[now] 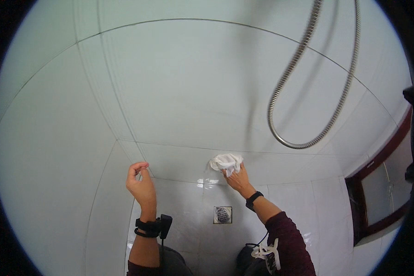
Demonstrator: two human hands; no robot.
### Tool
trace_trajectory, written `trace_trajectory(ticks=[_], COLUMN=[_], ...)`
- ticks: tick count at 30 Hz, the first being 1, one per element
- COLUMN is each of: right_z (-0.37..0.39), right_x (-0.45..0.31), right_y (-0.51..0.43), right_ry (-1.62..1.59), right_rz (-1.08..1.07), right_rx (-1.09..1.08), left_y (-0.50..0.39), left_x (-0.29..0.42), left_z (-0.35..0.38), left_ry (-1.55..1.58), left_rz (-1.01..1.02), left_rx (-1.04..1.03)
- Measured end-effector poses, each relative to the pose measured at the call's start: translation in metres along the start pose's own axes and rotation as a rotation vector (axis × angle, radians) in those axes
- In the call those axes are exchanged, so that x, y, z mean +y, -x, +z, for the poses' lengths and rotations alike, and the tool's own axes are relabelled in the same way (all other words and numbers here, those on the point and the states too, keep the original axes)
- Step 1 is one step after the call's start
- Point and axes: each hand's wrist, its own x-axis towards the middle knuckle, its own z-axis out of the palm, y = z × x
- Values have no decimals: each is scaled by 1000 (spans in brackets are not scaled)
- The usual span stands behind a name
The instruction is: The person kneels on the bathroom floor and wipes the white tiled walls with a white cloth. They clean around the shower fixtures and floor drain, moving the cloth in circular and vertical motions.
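A crumpled white cloth (226, 163) is held in my right hand (238, 177) against the lower part of the pale tiled wall (193, 86), a little above the floor. My fingers are partly hidden behind the cloth. Over to the left, my left hand (142, 181) is raised in the air near the wall corner. It holds nothing that I can see; its fingers are curled, with the thumb and fingertips close together.
A flexible metal shower hose (274, 100) hangs in a loop at the upper right. Set in the tiled floor (183, 214) is a square metal drain (223, 215). A dark red door frame (360, 210) with a pale panel stands at the far right.
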Motion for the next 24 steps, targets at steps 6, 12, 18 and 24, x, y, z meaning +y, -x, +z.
trace_trajectory(ticks=[6, 12, 18, 24], right_z=[-52, -96, -86, -55], right_x=[36, 148, 219, 153], right_y=[-44, -53, -25, -60], right_ry=[80, -225, -157, -454], right_rz=[368, 801, 1343, 1389], right_rx=[117, 972, 1068, 982], left_y=[2, 2, 1, 2], left_x=[-4, -5, -4, -9], left_z=[0, -2, -3, -3], left_ry=[-49, -116, -131, -129], left_rz=[30, 38, 47, 59], left_rx=[-37, -15, 0, -12])
